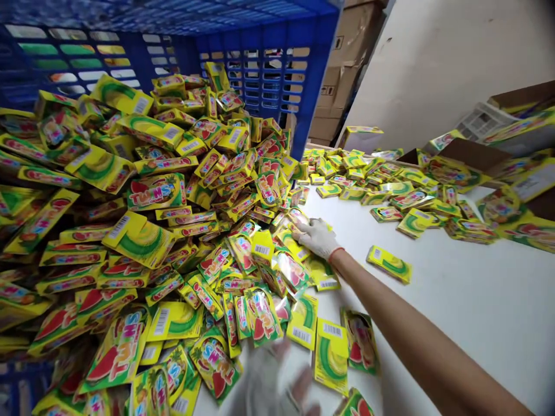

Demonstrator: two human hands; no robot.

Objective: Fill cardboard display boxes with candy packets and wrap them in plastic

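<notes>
Blurred at the bottom edge, the gloved left hand (273, 378) is beside yellow-and-green packs (262, 316), its grip impossible to tell. The gloved right hand (318, 237) rests with fingers outstretched on packs heaped from a blue crate (315, 81) onto a white table (468, 300).

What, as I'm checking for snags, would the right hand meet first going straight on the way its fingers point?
The right hand would likely meet packets in the heap that runs into the blue crate; they look very close, though depth is unclear.
</notes>
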